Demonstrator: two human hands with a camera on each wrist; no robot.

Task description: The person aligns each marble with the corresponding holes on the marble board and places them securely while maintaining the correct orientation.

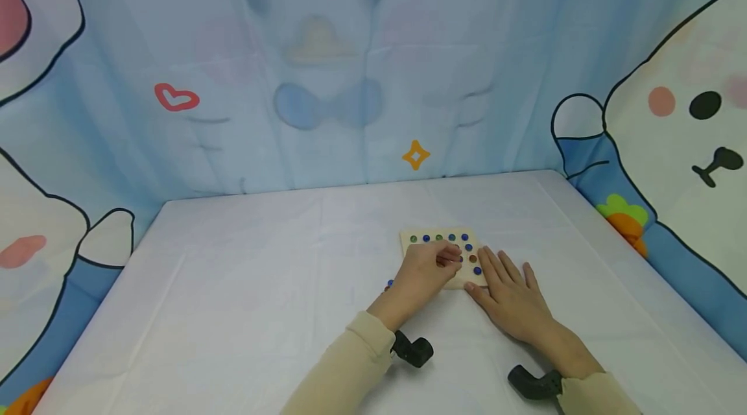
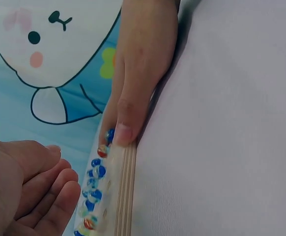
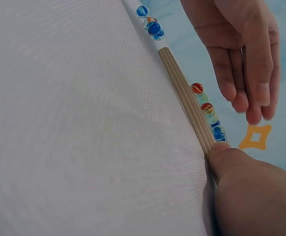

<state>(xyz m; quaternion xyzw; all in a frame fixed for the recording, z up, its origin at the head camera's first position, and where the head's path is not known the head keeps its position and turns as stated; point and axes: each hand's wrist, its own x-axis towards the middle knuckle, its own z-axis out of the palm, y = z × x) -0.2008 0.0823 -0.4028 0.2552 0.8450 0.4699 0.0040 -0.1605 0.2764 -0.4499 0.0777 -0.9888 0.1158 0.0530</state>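
Note:
A pale wooden board (image 1: 410, 240) lies on the white-covered table, with several glass marbles (image 1: 464, 237) in blue, green and orange-red set in rows on it. My left hand (image 1: 424, 268) hovers over the board, hiding part of it. Its fingers are bent loosely, and in the left wrist view no marble shows between thumb and fingertips. At the board's right side rests my right hand (image 1: 513, 301), fingers spread and fairly straight. In the left wrist view the right thumb (image 2: 125, 133) touches the board's layered edge (image 2: 126, 191), close to a blue marble (image 2: 110, 134).
A few loose marbles (image 1: 390, 283) lie left of the board, partly behind my left wrist; they also show as blue and orange marbles (image 3: 154, 28) in the right wrist view. A printed cartoon curtain (image 1: 327, 162) hangs around the white tabletop (image 1: 233, 298).

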